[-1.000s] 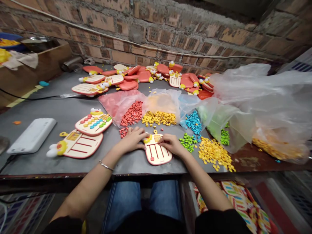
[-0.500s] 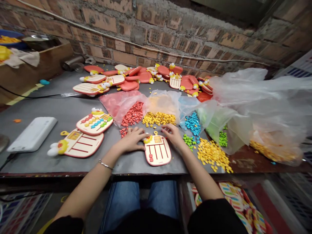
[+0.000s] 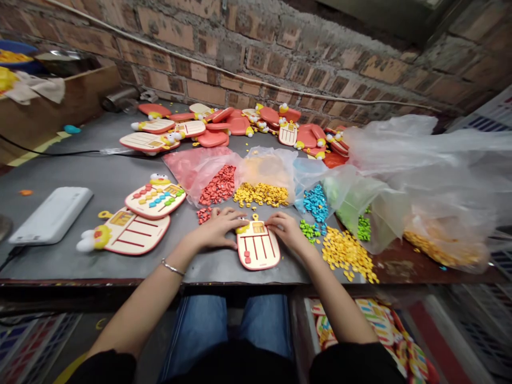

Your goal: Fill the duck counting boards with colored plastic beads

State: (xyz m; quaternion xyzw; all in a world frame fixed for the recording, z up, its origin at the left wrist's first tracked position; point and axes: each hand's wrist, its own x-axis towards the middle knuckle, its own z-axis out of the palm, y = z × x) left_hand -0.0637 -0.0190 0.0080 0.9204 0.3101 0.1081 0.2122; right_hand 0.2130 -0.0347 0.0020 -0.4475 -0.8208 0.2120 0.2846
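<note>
The left hand (image 3: 216, 230) and right hand (image 3: 286, 231) rest at the top of a duck-topped toy board (image 3: 258, 250), fingers (image 3: 276, 218) open, gripping nothing; yellow beads (image 3: 261, 194) lie at twelve o'clock.

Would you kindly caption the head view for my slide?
Left hand and right hand touch a duck board amid coloured pieces.

Passage on the counter (image 3: 108, 170) at middle left, heaped colored pieces (image 3: 260, 194) barring center, plastic bags (image 3: 420, 170) walling right
</note>
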